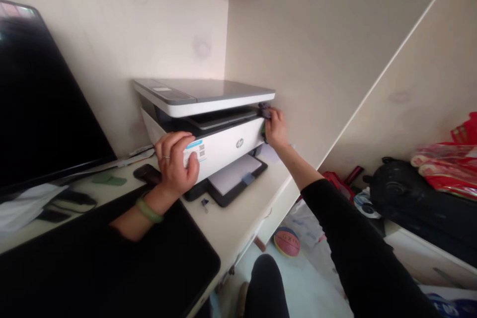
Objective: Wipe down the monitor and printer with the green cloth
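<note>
A white and grey HP printer (227, 146) stands on the desk, with a gap between its top scanner part and the white front. My left hand (177, 161) grips the front left corner, fingers over the upper edge and thumb against the front beside a blue-and-white sticker (194, 148). At the printer's right end my right hand (276, 126) is closed on a dark crumpled cloth (264, 110), which touches the opening's right side. Part of the cloth is hidden by the fingers. White paper (234, 174) lies in the black tray (225, 200) below.
A black monitor (40, 94) stands at left. A large black mat (112, 268) covers the near desk (231, 228); a binder clip (204, 203) lies near the tray. The wall (298, 49) rises close on the right. A basketball (286, 242) and a black bag (406, 194) are lower right.
</note>
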A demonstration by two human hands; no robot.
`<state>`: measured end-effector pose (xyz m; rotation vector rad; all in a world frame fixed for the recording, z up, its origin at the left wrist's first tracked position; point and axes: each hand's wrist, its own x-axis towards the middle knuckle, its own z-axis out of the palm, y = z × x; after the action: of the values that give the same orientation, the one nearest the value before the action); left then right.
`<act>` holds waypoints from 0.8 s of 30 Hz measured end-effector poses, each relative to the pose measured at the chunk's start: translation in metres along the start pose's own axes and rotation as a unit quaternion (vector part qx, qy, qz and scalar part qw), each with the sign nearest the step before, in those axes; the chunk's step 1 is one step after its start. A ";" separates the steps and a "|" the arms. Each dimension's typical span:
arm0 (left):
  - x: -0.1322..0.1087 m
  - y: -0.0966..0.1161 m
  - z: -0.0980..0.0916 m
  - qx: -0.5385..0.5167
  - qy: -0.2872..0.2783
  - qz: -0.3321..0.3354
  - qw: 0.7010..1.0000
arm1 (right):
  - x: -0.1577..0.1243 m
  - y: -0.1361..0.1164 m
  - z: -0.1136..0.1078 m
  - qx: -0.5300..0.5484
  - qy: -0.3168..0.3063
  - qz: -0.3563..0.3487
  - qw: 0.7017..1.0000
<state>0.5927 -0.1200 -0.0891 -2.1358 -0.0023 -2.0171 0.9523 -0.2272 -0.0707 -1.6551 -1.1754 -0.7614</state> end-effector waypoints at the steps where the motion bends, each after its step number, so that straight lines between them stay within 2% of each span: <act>1: 0.000 0.000 0.000 -0.001 -0.001 -0.002 1.000 | 0.000 -0.001 0.001 0.002 0.005 0.007 1.000; 5: 0.008 -0.001 -0.004 -0.022 -0.004 -0.031 0.999 | -0.014 -0.029 0.005 0.031 0.053 0.019 0.998; 10: 0.022 -0.004 -0.009 -0.071 -0.007 -0.130 0.989 | -0.047 -0.083 0.013 0.140 0.083 0.009 0.987; 13: 0.030 -0.005 -0.011 -0.098 -0.028 -0.177 0.979 | -0.061 -0.104 0.024 0.211 0.116 0.074 0.968; 16: 0.038 -0.005 -0.015 -0.129 -0.060 -0.226 0.964 | -0.067 -0.116 0.042 0.266 0.186 0.202 0.924; 18: 0.045 -0.006 -0.019 -0.157 -0.083 -0.256 0.950 | -0.071 -0.119 0.052 0.280 0.221 0.253 0.899; 21: 0.057 -0.007 -0.029 -0.196 -0.138 -0.305 0.922 | -0.079 -0.120 0.059 0.276 0.220 0.255 0.900; 24: 0.067 -0.010 -0.038 -0.199 -0.206 -0.323 0.902 | -0.086 -0.122 0.057 0.256 0.194 0.191 0.928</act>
<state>0.5579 -0.1253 -0.0202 -3.1213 -0.4593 -1.9217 0.8066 -0.1928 -0.1259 -1.1704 -0.6628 -0.4514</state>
